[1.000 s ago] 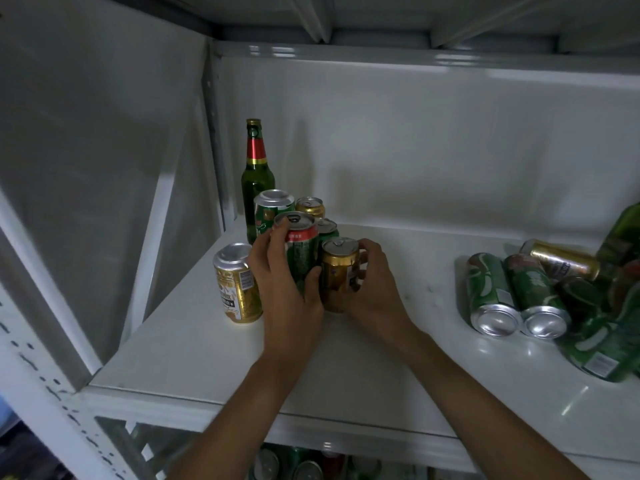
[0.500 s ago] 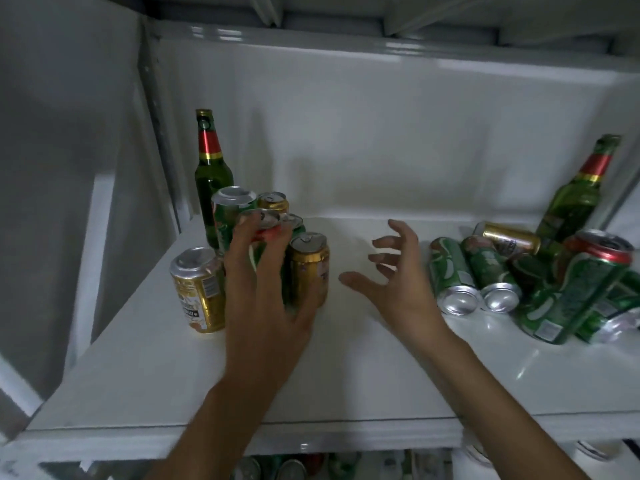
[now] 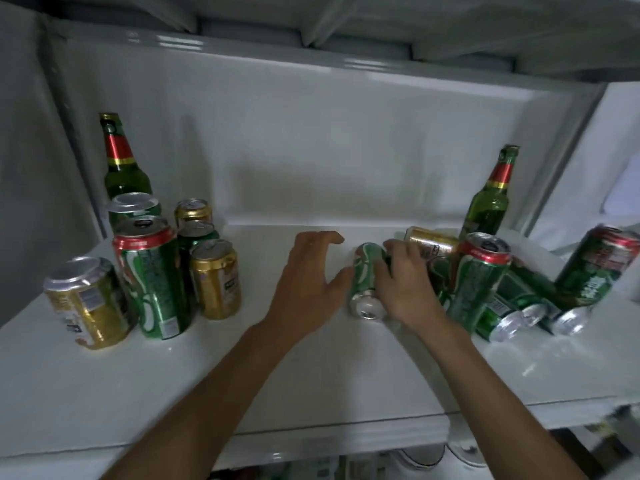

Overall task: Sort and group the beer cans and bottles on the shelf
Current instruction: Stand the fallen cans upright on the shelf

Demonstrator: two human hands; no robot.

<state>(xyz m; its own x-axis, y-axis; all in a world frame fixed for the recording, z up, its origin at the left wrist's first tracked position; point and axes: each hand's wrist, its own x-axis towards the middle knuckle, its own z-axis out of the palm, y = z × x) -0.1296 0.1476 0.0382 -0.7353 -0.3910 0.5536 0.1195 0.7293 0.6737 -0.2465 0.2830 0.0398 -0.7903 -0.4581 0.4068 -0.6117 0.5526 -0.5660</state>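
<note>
Look past the drinks and you have a pale back wall [image 3: 346,143] closing the bay, with a grey underside of the upper level [image 3: 381,26] overhead, crossed by ribs that catch a few glints of light. A perforated metal upright [image 3: 74,133] runs down the left rear corner, and another slanted post [image 3: 568,157] stands at the right. Below the front edge you can make out blurred objects on the lower level [image 3: 420,457], too dim to identify.

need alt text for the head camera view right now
A person's right hand grips a green can lying on its side on a white shelf, the open left hand beside it. Upright cans and a green bottle stand left; tumbled cans and another bottle sit right.
</note>
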